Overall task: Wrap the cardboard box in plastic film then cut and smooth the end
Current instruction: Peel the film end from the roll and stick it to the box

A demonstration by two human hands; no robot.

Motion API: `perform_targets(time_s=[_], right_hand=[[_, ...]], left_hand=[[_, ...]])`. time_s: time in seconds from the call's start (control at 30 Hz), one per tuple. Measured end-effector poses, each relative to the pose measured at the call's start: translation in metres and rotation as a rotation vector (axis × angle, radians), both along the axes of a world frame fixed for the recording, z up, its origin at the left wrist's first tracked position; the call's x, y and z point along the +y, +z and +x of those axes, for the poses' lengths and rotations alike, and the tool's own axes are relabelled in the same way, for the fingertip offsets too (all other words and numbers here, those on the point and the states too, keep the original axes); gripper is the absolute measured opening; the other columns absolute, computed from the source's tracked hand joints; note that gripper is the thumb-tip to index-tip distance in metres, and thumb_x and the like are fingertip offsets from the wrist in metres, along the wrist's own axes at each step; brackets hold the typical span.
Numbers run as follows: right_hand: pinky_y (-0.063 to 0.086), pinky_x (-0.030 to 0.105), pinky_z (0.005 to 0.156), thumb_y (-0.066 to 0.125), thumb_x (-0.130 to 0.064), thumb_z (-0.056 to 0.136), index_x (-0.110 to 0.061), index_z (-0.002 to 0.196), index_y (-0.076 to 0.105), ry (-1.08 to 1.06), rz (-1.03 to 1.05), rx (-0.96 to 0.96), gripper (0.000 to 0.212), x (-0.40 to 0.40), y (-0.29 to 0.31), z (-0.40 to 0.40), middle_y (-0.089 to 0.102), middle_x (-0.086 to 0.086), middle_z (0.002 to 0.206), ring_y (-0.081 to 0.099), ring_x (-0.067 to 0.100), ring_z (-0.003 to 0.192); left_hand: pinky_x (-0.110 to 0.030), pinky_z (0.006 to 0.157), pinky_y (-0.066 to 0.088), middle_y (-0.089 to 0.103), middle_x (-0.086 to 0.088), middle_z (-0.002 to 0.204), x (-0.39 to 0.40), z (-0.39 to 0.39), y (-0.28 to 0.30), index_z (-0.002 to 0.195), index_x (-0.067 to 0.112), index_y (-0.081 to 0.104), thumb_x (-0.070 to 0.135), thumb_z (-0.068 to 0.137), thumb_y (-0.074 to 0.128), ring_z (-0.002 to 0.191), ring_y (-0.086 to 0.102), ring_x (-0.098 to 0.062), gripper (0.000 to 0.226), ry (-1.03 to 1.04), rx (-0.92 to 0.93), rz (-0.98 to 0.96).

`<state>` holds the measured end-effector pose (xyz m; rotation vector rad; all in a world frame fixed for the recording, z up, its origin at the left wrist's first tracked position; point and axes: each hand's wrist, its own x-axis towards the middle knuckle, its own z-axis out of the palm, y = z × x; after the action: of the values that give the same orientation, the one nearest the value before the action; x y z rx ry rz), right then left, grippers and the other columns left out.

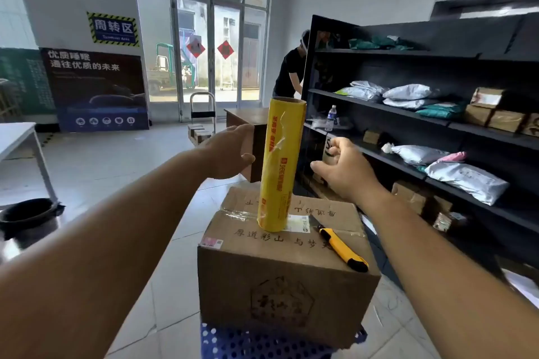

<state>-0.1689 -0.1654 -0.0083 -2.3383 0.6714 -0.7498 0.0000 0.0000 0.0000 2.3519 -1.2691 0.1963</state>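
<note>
The cardboard box (287, 280) is seen in the near centre on a blue perforated stool (256, 342). 1 yellow roll of plastic film (280, 163) stands upright on its top, with a yellow knife (343, 249) lying to the right. The left hand (230, 151) and right hand (344, 169) are held spread on either side of the roll, touching nothing. The roll is judged light, stiff-cored and easily toppled, best gripped round its middle; the film looks thin and clingy, with a loose edge showing partway up.
</note>
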Motion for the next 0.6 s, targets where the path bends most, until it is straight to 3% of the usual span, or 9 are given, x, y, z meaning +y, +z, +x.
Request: perform_targets(time_s=[0.17,0.33,0.47,0.6], right_hand=[[0.044,0.037,0.096,0.068,-0.028,0.084,-0.019,0.146,0.03,-0.004,0.117,0.056,0.073,0.005,-0.029,0.042,0.043,0.004,0.145,0.045,0.022,0.128],[0.045,0.031,0.086,0.074,-0.026,0.08,-0.015,0.144,0.028,-0.05,0.214,-0.008,0.08,0.008,-0.05,0.096,0.047,0.006,0.139,0.051,0.022,0.118],[0.05,0.04,0.093,0.081,-0.035,0.07,-0.017,0.135,0.032,-0.227,0.246,-0.096,0.084,0.016,-0.065,0.139,0.044,0.006,0.132,0.051,0.021,0.112],[0.05,0.04,0.093,0.082,-0.042,0.067,-0.016,0.125,0.034,-0.44,0.24,-0.159,0.079,0.023,-0.075,0.164,0.041,0.005,0.127,0.051,0.021,0.111]], left_hand=[[-0.043,0.101,0.042,0.034,-0.008,0.147,-0.013,0.027,-0.015,0.146,0.022,0.019,0.027,0.086,0.061,0.126,0.044,-0.028,0.073,-0.039,0.03,-0.04],[-0.039,0.097,0.041,0.028,-0.008,0.149,-0.034,0.076,-0.016,0.147,0.023,0.014,0.025,0.085,0.062,0.128,0.04,-0.03,0.078,-0.105,-0.032,-0.098],[-0.04,0.101,0.038,0.015,-0.003,0.154,-0.055,0.113,-0.009,0.146,0.024,0.009,0.023,0.084,0.064,0.134,0.031,-0.028,0.083,-0.221,-0.065,-0.149],[-0.048,0.11,0.03,0.005,0.002,0.155,-0.077,0.141,0.003,0.147,0.027,0.006,0.019,0.078,0.068,0.14,0.017,-0.028,0.093,-0.367,-0.182,-0.16]])
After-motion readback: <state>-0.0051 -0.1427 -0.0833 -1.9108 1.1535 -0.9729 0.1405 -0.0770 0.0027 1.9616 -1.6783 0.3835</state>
